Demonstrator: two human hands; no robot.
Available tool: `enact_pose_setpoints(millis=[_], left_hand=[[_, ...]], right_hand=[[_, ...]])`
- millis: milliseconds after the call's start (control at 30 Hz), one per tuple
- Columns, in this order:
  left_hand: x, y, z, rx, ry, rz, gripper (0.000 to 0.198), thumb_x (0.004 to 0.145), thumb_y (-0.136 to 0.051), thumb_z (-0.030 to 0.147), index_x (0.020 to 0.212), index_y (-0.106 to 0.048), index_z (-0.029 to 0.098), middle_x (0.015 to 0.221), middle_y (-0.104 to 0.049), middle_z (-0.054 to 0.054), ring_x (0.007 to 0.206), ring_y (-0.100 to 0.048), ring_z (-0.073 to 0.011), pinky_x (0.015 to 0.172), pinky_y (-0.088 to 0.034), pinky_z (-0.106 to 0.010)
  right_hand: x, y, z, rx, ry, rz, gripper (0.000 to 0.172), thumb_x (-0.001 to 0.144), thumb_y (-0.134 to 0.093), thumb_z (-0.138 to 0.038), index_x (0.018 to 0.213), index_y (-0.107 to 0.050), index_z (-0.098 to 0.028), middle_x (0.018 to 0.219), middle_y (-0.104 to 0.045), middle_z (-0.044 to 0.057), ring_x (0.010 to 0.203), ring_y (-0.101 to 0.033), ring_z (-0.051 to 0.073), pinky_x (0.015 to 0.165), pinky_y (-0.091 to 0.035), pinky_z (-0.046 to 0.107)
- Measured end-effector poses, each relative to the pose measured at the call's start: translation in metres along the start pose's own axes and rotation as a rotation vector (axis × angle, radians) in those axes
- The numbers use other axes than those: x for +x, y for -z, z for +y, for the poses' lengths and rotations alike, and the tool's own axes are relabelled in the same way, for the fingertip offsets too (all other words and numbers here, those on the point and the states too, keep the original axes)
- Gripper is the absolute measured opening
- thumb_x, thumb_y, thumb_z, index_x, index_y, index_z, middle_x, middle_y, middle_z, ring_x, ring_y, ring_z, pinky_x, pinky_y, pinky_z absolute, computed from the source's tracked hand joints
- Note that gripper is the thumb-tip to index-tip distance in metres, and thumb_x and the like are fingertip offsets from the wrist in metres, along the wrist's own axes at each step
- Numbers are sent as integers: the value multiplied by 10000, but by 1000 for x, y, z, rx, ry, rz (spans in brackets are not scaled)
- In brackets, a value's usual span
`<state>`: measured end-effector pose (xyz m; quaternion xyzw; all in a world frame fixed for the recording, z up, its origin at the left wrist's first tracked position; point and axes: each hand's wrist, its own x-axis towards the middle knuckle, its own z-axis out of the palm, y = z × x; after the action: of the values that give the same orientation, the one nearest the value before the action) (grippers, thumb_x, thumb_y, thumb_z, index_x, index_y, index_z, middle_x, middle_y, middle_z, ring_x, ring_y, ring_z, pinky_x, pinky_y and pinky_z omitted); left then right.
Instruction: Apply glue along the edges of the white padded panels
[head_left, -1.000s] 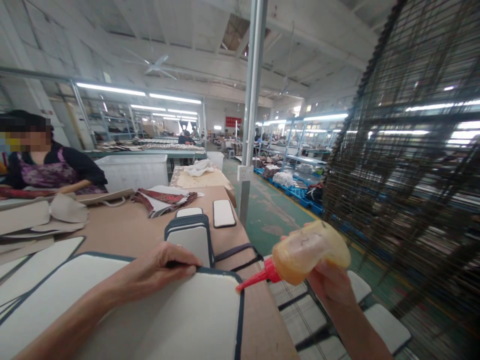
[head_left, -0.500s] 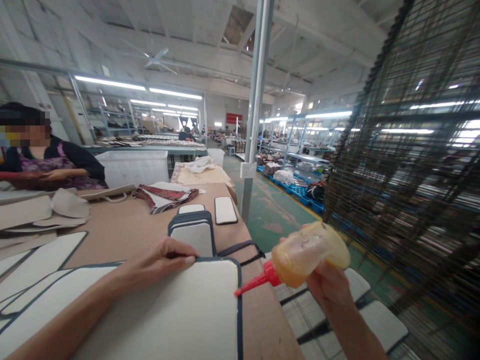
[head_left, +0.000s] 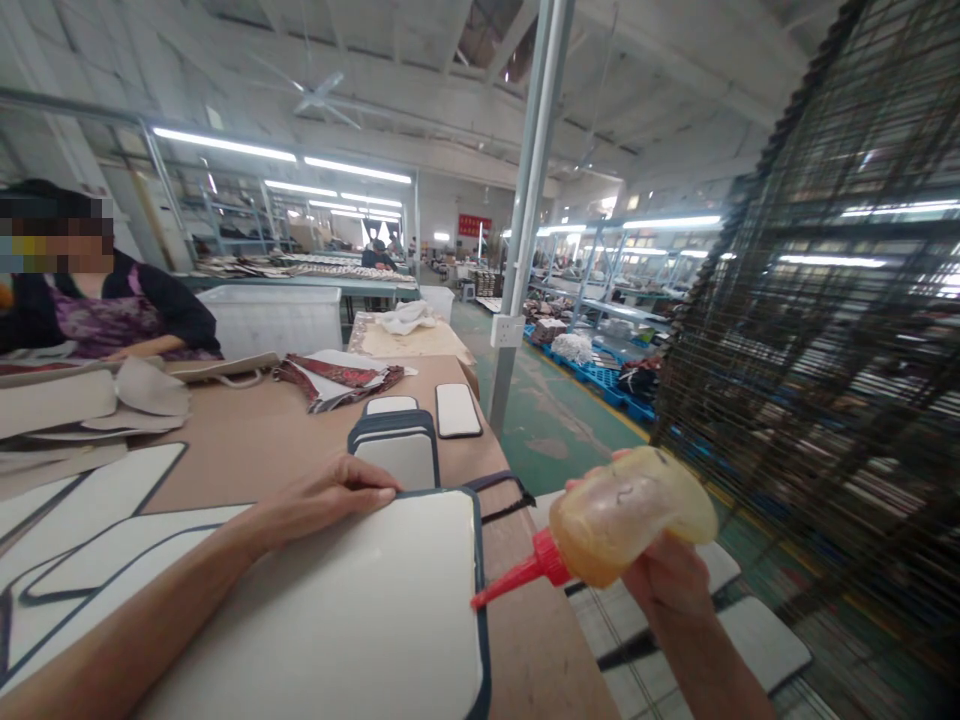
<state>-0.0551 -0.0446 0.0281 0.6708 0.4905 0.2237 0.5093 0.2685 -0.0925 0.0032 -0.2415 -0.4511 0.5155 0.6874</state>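
A large white panel (head_left: 360,590) with a dark edge lies in front of me. My left hand (head_left: 356,490) is closed on its far edge, thumb on top and the fingers bent at the rim. In my right hand (head_left: 667,575) is a squeeze bottle (head_left: 634,515) of yellowish liquid, tipped over to the left. Its red nozzle (head_left: 514,582) points at the panel's right edge, with the tip at the inner side of the dark border. A thin glossy line shows along that border near the far right corner.
Smaller dark-edged panels (head_left: 397,460) are stacked beyond my left hand, and one single panel (head_left: 457,411) lies beside them. More panels (head_left: 739,640) rest on a rack at lower right. A metal post (head_left: 525,220) stands past the table (head_left: 225,465). A co-worker (head_left: 112,300) sits at left.
The nozzle tip has moved toward me along the panel's right edge, away from the far corner. My left hand keeps its hold. The co-worker's arms have shifted, and my view has moved slightly.
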Motion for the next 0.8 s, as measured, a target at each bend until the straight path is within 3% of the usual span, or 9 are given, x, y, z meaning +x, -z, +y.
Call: enact_pose_setpoints(millis=[200,433,600,800], left_hand=[[0,6,-3,-91,33,-50,278,783,-649,418,790,-765,165,745,-745,-36,637,-645,-166,558,-458,-185],[2,12,-14,-160,46,3,250,762,-673,369,855,-774,160,768,-768,-29,632,-663,-163,559,-475,-173],[1,16,-21,-156,32,38,319,799,-620,345,990,-752,126,778,-766,-18,655,-670,-178,548,-468,-172],[-2,22,-23,-220,88,70,334,794,-625,345,1020,-738,127,767,-766,-21,642,-676,-174,540,-477,-175]], right_hand=[[0,-7,0,-7,-15,-6,615,534,-845,-409,1100,-637,-288,895,-723,60,891,-681,335,861,-536,504],[-2,-9,7,34,48,31,486,524,-872,-387,966,-681,-314,852,-739,-1,718,-704,271,865,-547,470],[-2,-13,8,13,-2,11,516,526,-859,-407,997,-674,-306,854,-731,36,877,-684,324,901,-520,504],[-4,-18,10,-29,3,36,552,525,-831,-421,1035,-672,-278,924,-724,85,995,-639,368,889,-524,542]])
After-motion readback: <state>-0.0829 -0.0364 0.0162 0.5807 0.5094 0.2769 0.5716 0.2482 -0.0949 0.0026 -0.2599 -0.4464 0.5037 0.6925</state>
